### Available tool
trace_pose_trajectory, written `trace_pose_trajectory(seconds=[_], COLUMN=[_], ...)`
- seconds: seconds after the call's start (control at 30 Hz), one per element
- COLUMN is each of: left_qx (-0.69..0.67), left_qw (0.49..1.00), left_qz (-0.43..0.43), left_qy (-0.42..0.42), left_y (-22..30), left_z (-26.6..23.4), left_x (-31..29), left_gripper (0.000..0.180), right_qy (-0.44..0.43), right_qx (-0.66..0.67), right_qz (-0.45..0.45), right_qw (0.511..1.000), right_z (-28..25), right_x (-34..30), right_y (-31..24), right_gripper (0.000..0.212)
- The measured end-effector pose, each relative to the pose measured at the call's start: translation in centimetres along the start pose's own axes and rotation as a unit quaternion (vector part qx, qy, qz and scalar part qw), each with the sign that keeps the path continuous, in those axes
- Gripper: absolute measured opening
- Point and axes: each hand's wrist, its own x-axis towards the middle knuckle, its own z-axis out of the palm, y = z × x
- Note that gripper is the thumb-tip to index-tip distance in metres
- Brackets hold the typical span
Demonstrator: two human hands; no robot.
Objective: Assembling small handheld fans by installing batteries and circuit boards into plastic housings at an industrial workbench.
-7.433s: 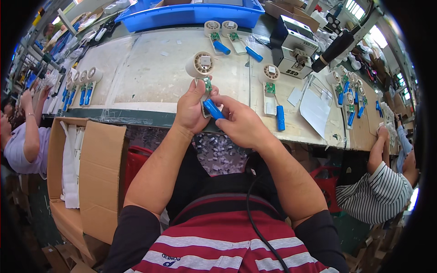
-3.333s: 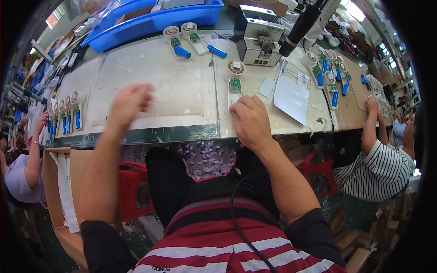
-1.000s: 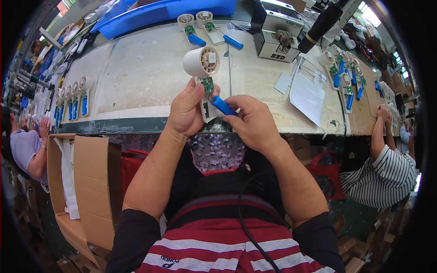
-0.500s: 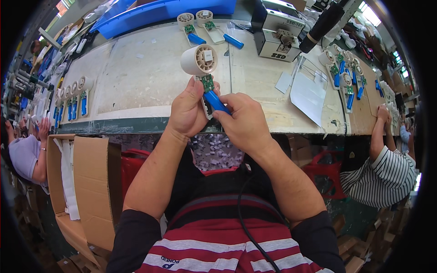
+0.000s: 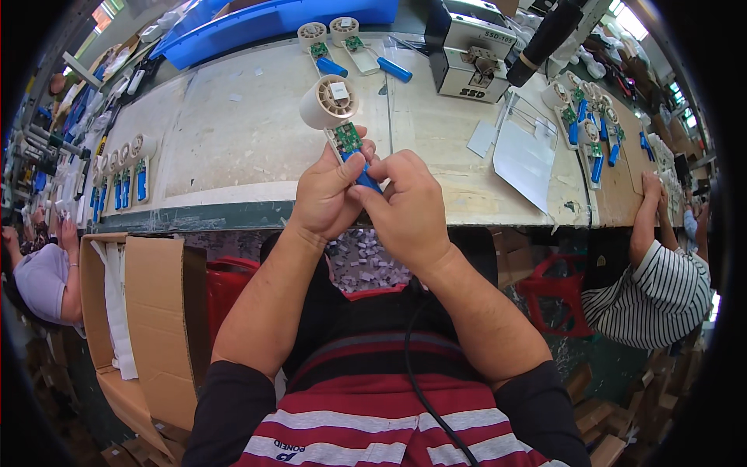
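Note:
Over the table's near edge, my left hand [image 5: 330,191] is closed round the open handle of a white handheld fan [image 5: 317,109]. The fan's round, finned head points away from me. In the handle sits a green circuit board [image 5: 348,138], and below it a blue cylindrical battery [image 5: 367,180]. My left thumb presses at the battery's upper end. My right hand [image 5: 408,206] is closed on the battery's lower end, thumb and fingers pinching it. Fingers cover much of the handle, so how deep the battery lies in it cannot be seen.
Two similar open fans [image 5: 344,31] lie at the far side, below a blue bin [image 5: 272,35]. More stand in rows at left [image 5: 140,167] and right [image 5: 593,148]. A metal box [image 5: 471,66], black-handled tool [image 5: 545,50] and white sheet [image 5: 525,167] are right. Co-workers sit both sides; a carton [image 5: 159,311] stands left.
The fan has turned slightly, so its circuit board faces me more. The battery's lower end has come in nearer the handle, and my right hand has moved left with it.

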Motion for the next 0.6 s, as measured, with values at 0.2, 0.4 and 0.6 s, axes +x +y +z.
trace_pose_trajectory(seconds=[0.2, 0.4, 0.6], left_qx=[-0.044, -0.059, -0.081], left_qw=[0.999, 0.997, 0.995], left_qz=[-0.016, -0.043, -0.061], left_qy=[0.005, -0.004, 0.017], left_y=[0.0, 0.0, 0.1], left_z=[-0.5, -1.1, -1.0], left_x=[0.5, 0.2, 0.0], left_gripper=[0.032, 0.032, 0.028], right_qy=[-0.015, 0.016, 0.027], right_qx=[0.031, -0.004, 0.025], right_qz=[-0.103, -0.164, -0.191], right_qw=[0.994, 0.986, 0.981], right_z=[-0.7, -0.1, 0.3], right_x=[-0.7, -0.8, -0.8], right_y=[1.9, 3.1, 3.9], right_gripper=[0.025, 0.017, 0.012])
